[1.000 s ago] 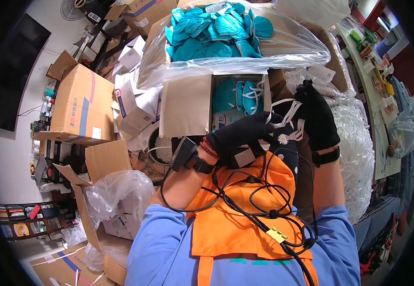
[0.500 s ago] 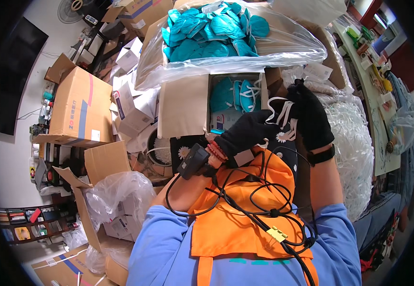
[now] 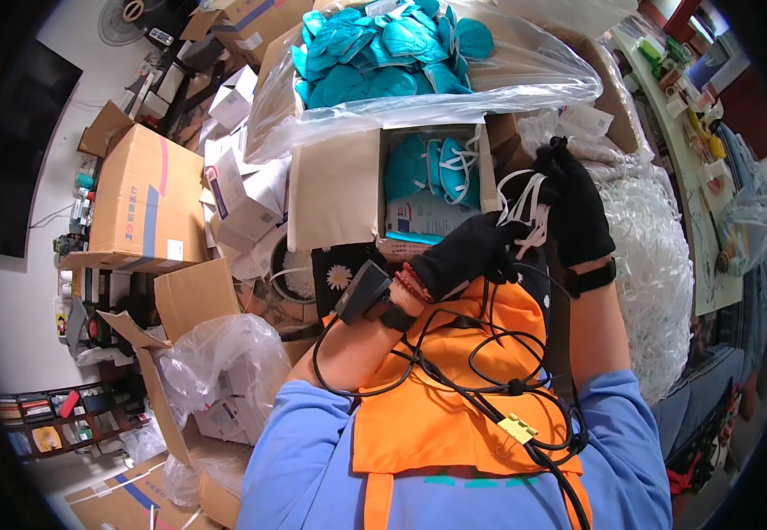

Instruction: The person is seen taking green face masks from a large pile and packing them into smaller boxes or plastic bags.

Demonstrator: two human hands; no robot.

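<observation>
Several white elastic straps (image 3: pixel 526 210) stretch in loops between my two black-gloved hands. My left hand (image 3: pixel 472 254) is closed on their lower ends, in front of my orange apron (image 3: pixel 454 406). Higher up and to the right, my right hand (image 3: pixel 575 208) pinches the upper part of the straps, fingertips pointing away from me. Just beyond my left hand stands an open carton (image 3: pixel 334 190) with teal cup-shaped face masks (image 3: pixel 434 168) inside, their white straps showing. A large heap of teal mask shells (image 3: pixel 392 57) lies in a plastic-lined box behind it.
A big mass of white straps (image 3: pixel 647 283) lies right of my right arm. Black cables (image 3: pixel 481 389) loop over my apron. Cardboard boxes (image 3: pixel 149 199) and small white boxes (image 3: pixel 246 190) stand at left. A cluttered table (image 3: pixel 697 203) runs along the right.
The straps are now drawn up in a bunch between my hands. My left hand has moved slightly right and down; my view has shifted a little.
</observation>
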